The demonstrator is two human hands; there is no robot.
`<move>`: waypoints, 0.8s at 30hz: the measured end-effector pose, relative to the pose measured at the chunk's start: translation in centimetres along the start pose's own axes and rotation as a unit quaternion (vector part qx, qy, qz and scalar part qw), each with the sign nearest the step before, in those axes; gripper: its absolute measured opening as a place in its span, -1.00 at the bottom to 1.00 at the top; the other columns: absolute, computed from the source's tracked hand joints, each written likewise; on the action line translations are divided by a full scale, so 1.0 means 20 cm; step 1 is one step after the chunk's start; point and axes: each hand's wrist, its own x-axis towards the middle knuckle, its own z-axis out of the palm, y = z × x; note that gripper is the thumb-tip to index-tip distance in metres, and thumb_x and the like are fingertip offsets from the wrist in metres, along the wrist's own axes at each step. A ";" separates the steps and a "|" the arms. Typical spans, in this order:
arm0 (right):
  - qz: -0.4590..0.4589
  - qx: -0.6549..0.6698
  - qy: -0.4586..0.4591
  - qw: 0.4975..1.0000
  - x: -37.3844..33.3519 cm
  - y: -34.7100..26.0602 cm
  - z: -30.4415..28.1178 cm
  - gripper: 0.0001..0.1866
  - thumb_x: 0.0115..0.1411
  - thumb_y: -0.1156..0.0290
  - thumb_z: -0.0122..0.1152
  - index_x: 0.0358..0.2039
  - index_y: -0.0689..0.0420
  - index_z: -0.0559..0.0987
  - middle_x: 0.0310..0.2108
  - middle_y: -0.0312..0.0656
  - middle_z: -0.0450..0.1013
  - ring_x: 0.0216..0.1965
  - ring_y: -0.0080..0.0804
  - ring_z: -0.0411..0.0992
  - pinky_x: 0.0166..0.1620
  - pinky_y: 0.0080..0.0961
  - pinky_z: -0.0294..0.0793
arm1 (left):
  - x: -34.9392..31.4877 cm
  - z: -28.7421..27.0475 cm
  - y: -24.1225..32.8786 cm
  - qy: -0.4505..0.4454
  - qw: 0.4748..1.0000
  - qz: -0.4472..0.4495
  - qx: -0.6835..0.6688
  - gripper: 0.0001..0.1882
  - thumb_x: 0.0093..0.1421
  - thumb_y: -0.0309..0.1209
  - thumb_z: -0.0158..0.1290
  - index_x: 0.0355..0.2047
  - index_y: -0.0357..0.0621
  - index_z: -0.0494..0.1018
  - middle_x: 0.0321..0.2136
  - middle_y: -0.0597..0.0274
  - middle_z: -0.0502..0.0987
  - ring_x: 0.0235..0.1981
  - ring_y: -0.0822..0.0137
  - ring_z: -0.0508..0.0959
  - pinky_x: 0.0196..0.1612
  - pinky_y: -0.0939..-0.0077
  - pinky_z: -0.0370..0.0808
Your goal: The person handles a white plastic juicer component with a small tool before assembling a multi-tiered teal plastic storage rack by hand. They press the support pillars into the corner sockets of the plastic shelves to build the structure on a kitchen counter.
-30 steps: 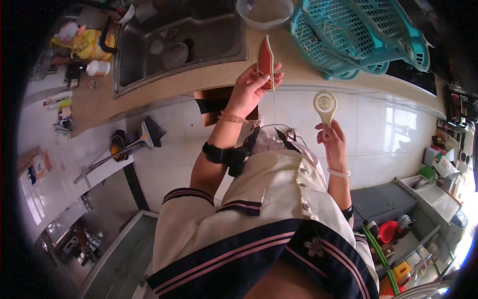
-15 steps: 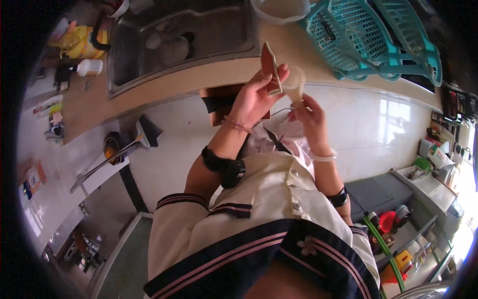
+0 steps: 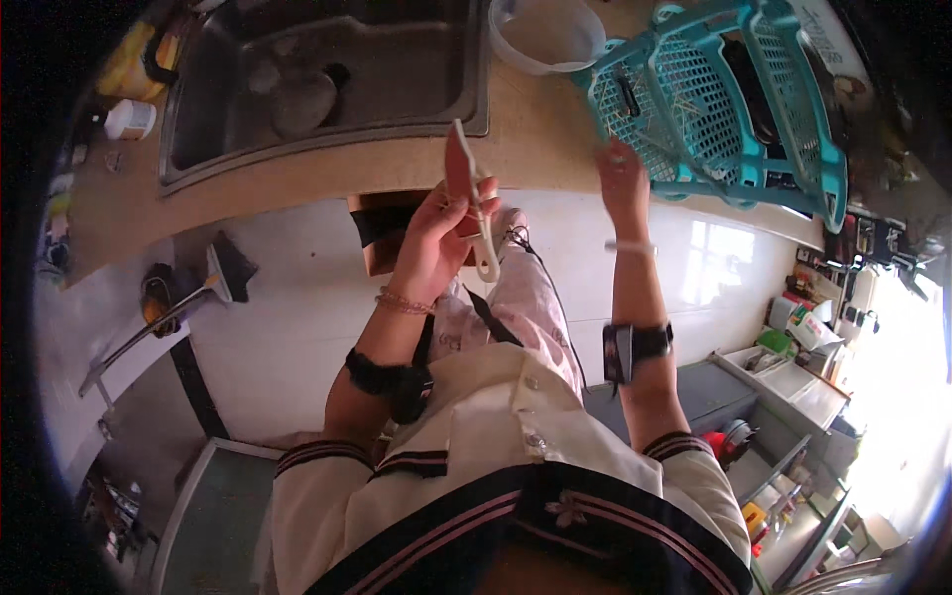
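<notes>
My left hand is closed around a flat red-brown piece with a pale edge, held upright in front of the counter edge. From the same grip a cream handle with a hole in its end points down toward my legs; whether the two are one object is hidden by my fingers. My right hand is stretched out to the near edge of a teal plastic mesh rack. Motion smears its fingers, and I cannot make out anything in them.
A metal sink with a roundish object in it is set into the counter. A translucent bowl stands beside the rack. Below the counter is a brown box. A broom and a white bottle are to the left.
My right hand has left the pale looped thing it held beside my left hand and moved right and forward to the rack. A cream handle now shows in my left hand. The view has shifted right.
</notes>
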 end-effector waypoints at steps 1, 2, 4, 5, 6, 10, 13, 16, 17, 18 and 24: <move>-0.059 -0.110 0.075 0.989 0.10 0.11 0.04 -0.66 -0.09 0.26 0.09 -0.30 0.15 0.42 -0.35 -0.07 0.39 -0.32 -0.12 0.33 -0.24 -0.33 0.27 | 0.01 -0.05 -0.01 -0.025 0.999 0.010 -0.027 -0.61 0.06 -0.38 -0.07 -0.10 -0.22 0.17 -0.16 0.15 0.35 -0.16 0.34 0.36 -0.05 0.44 0.25; -0.064 -0.114 0.071 0.989 0.18 0.17 0.07 -0.66 -0.09 0.26 0.09 -0.30 0.15 0.42 -0.35 -0.07 0.39 -0.32 -0.12 0.33 -0.24 -0.33 0.27 | 0.01 -0.06 0.00 -0.024 0.999 0.014 -0.034 -0.61 0.06 -0.38 -0.07 -0.10 -0.22 0.17 -0.16 0.15 0.35 -0.16 0.34 0.36 -0.05 0.44 0.25; -0.084 -0.283 0.139 0.945 0.32 0.24 0.11 -0.57 -0.10 0.16 0.07 -0.23 0.12 0.38 -0.30 -0.05 0.37 -0.22 -0.14 0.29 -0.17 -0.30 0.22 | -0.03 -0.08 0.01 0.003 0.997 0.040 -0.071 -0.61 0.06 -0.40 -0.07 -0.10 -0.22 0.17 -0.18 0.17 0.36 -0.15 0.34 0.36 -0.03 0.43 0.23; -0.087 -0.287 0.135 0.944 0.36 0.26 0.13 -0.57 -0.10 0.16 0.07 -0.23 0.12 0.38 -0.30 -0.05 0.37 -0.22 -0.14 0.29 -0.17 -0.30 0.22 | -0.03 -0.11 -0.01 -0.009 0.995 0.048 -0.088 -0.60 0.05 -0.40 -0.06 -0.09 -0.22 0.16 -0.19 0.18 0.36 -0.15 0.35 0.36 -0.02 0.43 0.23; 0.008 -0.303 0.142 0.942 0.40 0.24 0.16 -0.57 -0.09 0.15 0.04 -0.22 0.13 0.39 -0.24 -0.07 0.34 -0.15 -0.17 0.24 -0.10 -0.27 0.15 | -0.07 -0.12 0.00 -0.002 0.994 0.053 -0.091 -0.60 0.05 -0.40 -0.06 -0.09 -0.22 0.16 -0.19 0.18 0.36 -0.15 0.35 0.36 -0.02 0.43 0.23; 0.048 -0.282 0.083 0.955 0.49 0.21 0.13 -0.57 -0.09 0.16 0.02 -0.22 0.14 0.41 -0.20 -0.07 0.32 -0.09 -0.17 0.19 -0.04 -0.23 0.08 | -0.15 -0.18 0.04 0.008 0.989 0.092 -0.114 -0.59 0.06 -0.41 -0.06 -0.07 -0.19 0.14 -0.19 0.18 0.36 -0.14 0.36 0.37 -0.01 0.42 0.24; 0.003 -0.294 0.064 0.954 0.52 0.27 0.10 -0.62 -0.10 0.16 0.06 -0.32 0.15 0.43 -0.34 -0.01 0.37 -0.24 -0.08 0.28 -0.18 -0.20 0.22 | -0.16 -0.19 0.07 0.054 0.990 0.099 -0.085 -0.59 0.09 -0.37 -0.11 -0.03 -0.15 0.14 -0.16 0.29 0.35 -0.11 0.45 0.32 0.07 0.38 0.11; 0.014 -0.268 0.052 0.962 0.54 0.27 0.08 -0.64 -0.12 0.16 0.09 -0.38 0.17 0.45 -0.40 -0.01 0.40 -0.29 -0.07 0.32 -0.22 -0.26 0.28 | -0.13 -0.17 0.08 0.062 0.989 0.103 -0.092 -0.61 0.09 -0.38 -0.11 -0.05 -0.15 0.16 -0.17 0.30 0.34 -0.12 0.46 0.33 0.05 0.39 0.15; 0.055 -0.225 0.020 0.973 0.54 0.25 0.07 -0.62 -0.13 0.16 0.10 -0.36 0.18 0.46 -0.35 -0.06 0.39 -0.21 -0.14 0.28 -0.15 -0.33 0.23 | -0.12 -0.17 0.08 0.064 0.988 0.101 -0.093 -0.61 0.09 -0.38 -0.11 -0.05 -0.15 0.16 -0.17 0.30 0.34 -0.12 0.46 0.33 0.05 0.39 0.15; 0.056 -0.228 0.020 0.972 0.54 0.26 0.07 -0.62 -0.13 0.16 0.10 -0.36 0.18 0.46 -0.35 -0.06 0.39 -0.21 -0.14 0.28 -0.15 -0.33 0.23 | -0.11 -0.16 0.08 0.048 0.989 0.100 -0.098 -0.62 0.09 -0.38 -0.11 -0.06 -0.15 0.17 -0.18 0.29 0.33 -0.15 0.46 0.33 0.03 0.39 0.17; 0.049 -0.246 0.001 0.968 0.50 0.30 0.03 -0.67 -0.14 0.20 0.12 -0.42 0.19 0.47 -0.45 -0.10 0.43 -0.38 -0.12 0.37 -0.26 -0.34 0.30 | -0.08 -0.22 0.05 0.016 0.986 0.089 -0.137 -0.63 0.08 -0.44 -0.11 -0.08 -0.18 0.15 -0.14 0.11 0.33 -0.12 0.31 0.37 0.00 0.31 0.25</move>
